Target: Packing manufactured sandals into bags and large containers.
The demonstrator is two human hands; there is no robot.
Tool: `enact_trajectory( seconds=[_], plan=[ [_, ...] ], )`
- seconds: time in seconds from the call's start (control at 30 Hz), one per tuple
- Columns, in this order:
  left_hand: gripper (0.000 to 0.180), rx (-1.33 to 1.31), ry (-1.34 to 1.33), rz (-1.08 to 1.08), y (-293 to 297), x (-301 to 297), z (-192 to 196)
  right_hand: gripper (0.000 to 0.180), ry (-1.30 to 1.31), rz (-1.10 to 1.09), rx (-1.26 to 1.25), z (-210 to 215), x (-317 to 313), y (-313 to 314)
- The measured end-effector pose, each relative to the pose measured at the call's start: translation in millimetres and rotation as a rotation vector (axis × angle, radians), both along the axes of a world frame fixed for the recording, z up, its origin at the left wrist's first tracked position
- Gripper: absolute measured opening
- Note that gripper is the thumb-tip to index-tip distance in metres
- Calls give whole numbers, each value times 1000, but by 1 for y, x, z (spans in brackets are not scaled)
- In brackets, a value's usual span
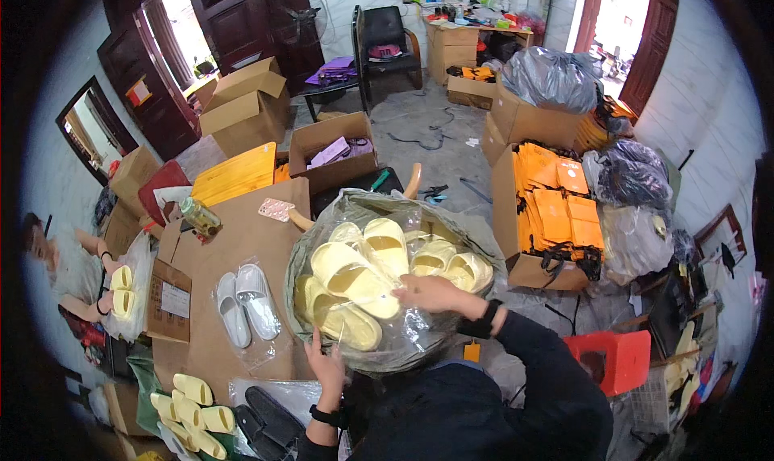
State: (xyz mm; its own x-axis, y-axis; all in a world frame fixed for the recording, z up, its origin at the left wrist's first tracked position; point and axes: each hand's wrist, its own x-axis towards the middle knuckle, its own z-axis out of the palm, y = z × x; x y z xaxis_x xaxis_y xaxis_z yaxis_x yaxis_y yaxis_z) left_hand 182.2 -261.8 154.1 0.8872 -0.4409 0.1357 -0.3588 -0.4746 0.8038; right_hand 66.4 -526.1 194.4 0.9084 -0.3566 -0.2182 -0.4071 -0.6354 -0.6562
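In front of me stands a grey-green woven sack (294, 255) lined with clear plastic and filled with pale yellow slippers (439, 259). My right hand (435, 293) reaches over the sack's right side, its fingers closed on the end of a yellow slipper (355, 280) on top of the pile. At the near left rim is my left hand (326, 374), fingers stretched out beside another yellow slipper (347, 322) and apparently not gripping it. To the left, a pair of grey-white slippers (247, 304) lies on clear plastic over cardboard. Black slippers (270, 421) rest on plastic at lower left.
More yellow slippers (192, 413) lie at lower left. At far left another person (89, 276) holds yellow slippers. A carton of orange pouches (556, 203) stands right of the sack, with a red stool (613, 358) nearer me. A jar (200, 217) stands on the cardboard.
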Motion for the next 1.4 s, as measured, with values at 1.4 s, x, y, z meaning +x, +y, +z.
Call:
enact_trajectory(
  seconds=[1.4],
  plan=[
    [7,-687,410,-214,68,14,17,43,-663,-907,942,-43,-105,-241]
  ],
)
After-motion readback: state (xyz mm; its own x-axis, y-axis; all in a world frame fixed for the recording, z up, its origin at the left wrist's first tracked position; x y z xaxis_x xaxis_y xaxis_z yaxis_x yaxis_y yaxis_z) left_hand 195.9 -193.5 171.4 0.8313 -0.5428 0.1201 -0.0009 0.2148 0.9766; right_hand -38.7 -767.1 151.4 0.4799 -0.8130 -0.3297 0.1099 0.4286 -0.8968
